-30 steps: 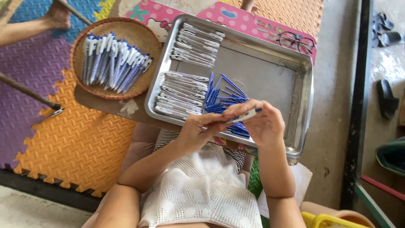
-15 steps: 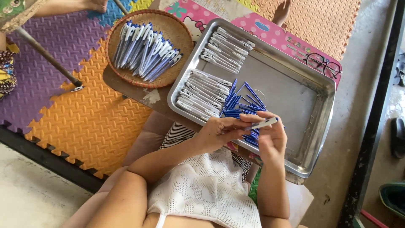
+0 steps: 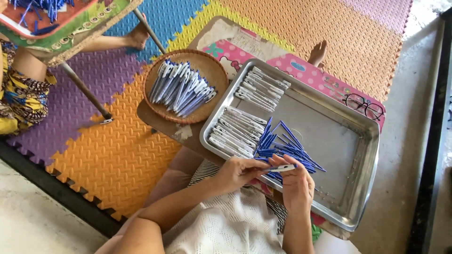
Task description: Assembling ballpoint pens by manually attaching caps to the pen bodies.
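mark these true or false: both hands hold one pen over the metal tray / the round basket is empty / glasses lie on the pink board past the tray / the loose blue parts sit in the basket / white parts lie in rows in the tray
1. Both hands hold one pen over the metal tray: true. The left hand and right hand meet on a white and blue pen at the near edge of the metal tray.
2. The round basket is empty: false. The woven basket is full of assembled pens.
3. Glasses lie on the pink board past the tray: true. The glasses rest on the pink board.
4. The loose blue parts sit in the basket: false. The blue parts lie piled inside the tray.
5. White parts lie in rows in the tray: true. The white parts form neat rows.
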